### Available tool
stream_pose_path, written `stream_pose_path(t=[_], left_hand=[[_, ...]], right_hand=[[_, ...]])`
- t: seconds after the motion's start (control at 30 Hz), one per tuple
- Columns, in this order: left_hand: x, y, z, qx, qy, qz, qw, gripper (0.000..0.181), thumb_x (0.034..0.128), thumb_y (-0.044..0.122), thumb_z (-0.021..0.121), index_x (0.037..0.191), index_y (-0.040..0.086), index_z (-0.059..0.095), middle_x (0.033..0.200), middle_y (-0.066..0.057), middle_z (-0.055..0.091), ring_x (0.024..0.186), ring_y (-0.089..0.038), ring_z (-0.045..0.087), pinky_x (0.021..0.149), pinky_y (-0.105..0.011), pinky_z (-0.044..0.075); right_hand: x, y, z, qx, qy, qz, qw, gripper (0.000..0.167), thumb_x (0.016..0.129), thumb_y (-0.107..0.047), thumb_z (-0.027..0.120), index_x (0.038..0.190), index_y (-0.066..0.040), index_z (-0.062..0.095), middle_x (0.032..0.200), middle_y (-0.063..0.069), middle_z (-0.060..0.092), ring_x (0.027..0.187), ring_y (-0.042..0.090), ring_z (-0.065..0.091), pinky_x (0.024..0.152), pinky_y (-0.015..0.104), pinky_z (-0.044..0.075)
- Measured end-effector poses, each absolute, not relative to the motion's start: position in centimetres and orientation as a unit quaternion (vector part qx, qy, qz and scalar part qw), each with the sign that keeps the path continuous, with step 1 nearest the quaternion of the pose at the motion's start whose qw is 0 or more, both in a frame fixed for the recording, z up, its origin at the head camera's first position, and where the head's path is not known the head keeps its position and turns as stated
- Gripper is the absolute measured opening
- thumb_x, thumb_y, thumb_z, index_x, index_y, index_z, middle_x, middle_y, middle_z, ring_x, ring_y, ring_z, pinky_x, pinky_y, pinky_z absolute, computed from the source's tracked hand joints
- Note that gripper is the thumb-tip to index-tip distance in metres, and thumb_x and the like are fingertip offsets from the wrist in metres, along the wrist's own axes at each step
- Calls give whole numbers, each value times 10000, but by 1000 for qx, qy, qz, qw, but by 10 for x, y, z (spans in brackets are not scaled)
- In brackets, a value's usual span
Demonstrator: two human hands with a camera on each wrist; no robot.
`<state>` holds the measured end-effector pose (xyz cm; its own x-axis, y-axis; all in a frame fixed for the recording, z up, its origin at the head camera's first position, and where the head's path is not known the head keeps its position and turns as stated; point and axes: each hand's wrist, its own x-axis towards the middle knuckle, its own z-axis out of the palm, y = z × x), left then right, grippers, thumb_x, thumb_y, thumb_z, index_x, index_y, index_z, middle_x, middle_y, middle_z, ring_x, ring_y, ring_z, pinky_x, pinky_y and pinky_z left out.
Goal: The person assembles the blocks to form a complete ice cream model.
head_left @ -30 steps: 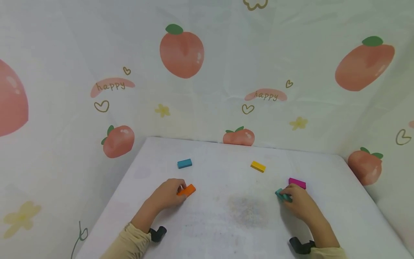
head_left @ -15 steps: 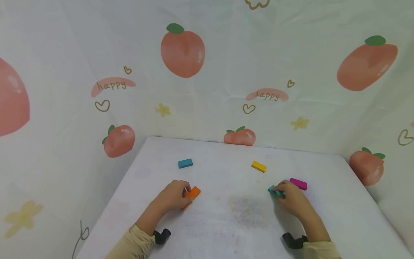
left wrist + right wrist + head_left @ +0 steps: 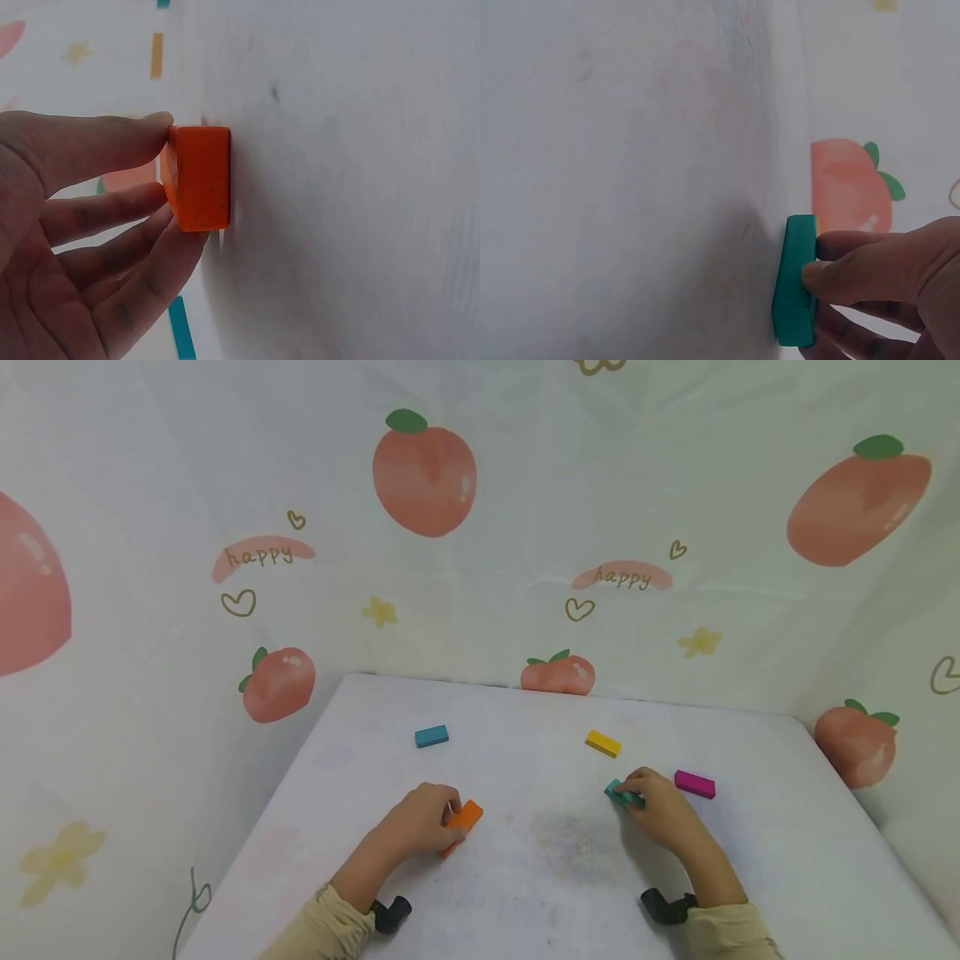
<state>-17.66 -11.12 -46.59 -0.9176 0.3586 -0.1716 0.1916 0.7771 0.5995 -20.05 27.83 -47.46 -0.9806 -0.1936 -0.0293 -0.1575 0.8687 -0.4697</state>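
Note:
An orange block (image 3: 469,816) is pinched between the thumb and fingers of my left hand (image 3: 422,820), left of the table's middle. The left wrist view shows the orange block's end face (image 3: 204,178) close to the white surface, with the thumb on one side and fingertips on the other. On the right, my right hand (image 3: 663,808) grips a teal block (image 3: 617,792) by thumb and fingers. In the right wrist view the teal block (image 3: 795,281) lies along the surface, the thumb pressed on its face; the other fingers are partly hidden behind it.
A blue block (image 3: 432,737) lies at the back left of the white table (image 3: 525,893). Toward the back right is a yellow block (image 3: 603,743), and a magenta block (image 3: 695,784) lies just right of my right hand. A patterned cloth (image 3: 480,610) hangs behind the table.
My left hand has moved right and slightly nearer with the orange block. My right hand has moved left and slightly farther back with the teal block, away from the magenta one.

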Motion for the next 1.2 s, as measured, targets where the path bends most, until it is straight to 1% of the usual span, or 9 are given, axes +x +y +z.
stream_pose_path(t=[0.13, 0.4, 0.6, 0.73, 0.97, 1.2], left_hand=[[-175, -106, -466, 149, 926, 312, 150, 238, 899, 188, 839, 1013, 64, 671, 745, -7, 580, 621, -136, 525, 555, -257, 434], [-174, -99, -469, 151, 927, 310, 148, 267, 898, 194, 847, 998, 70, 633, 706, 11, 512, 621, -120, 480, 551, -247, 384], [-173, -90, -470, 132, 923, 321, 164, 283, 893, 224, 852, 961, 93, 611, 665, 21, 476, 591, -120, 453, 544, -243, 354], [-172, -83, -473, 130, 922, 322, 171, 286, 895, 240, 849, 956, 104, 606, 672, 27, 473, 606, -113, 451, 555, -241, 352], [-169, -73, -471, 118, 929, 310, 162, 303, 884, 252, 862, 956, 96, 613, 706, 7, 496, 651, -126, 480, 572, -244, 377], [-167, -64, -469, 99, 933, 308, 160, 314, 869, 242, 868, 956, 55, 631, 821, -20, 586, 754, -168, 547, 646, -277, 469]], right_hand=[[-204, 275, -477, -101, 965, -238, 35, 227, 920, 29, 722, 1120, -22, 815, 1159, 141, 687, 1062, 305, 667, 998, 546, 595], [-212, 267, -476, -125, 958, -254, 43, 233, 923, 49, 708, 1122, -8, 815, 1145, 138, 684, 1047, 292, 662, 990, 533, 598], [-215, 261, -478, -134, 954, -264, 48, 227, 921, 60, 693, 1094, -18, 819, 1146, 125, 690, 1059, 279, 666, 999, 533, 592], [-217, 257, -479, -135, 954, -262, 51, 216, 920, 62, 688, 1061, -34, 821, 1143, 116, 697, 1067, 277, 670, 1012, 543, 584], [-220, 250, -478, -150, 952, -263, 41, 178, 908, 64, 704, 972, -67, 806, 1154, 107, 731, 1085, 290, 688, 1025, 550, 583], [-224, 243, -479, -159, 947, -275, 47, 188, 898, 77, 707, 973, -66, 804, 1168, 107, 742, 1092, 290, 691, 1027, 551, 583]])
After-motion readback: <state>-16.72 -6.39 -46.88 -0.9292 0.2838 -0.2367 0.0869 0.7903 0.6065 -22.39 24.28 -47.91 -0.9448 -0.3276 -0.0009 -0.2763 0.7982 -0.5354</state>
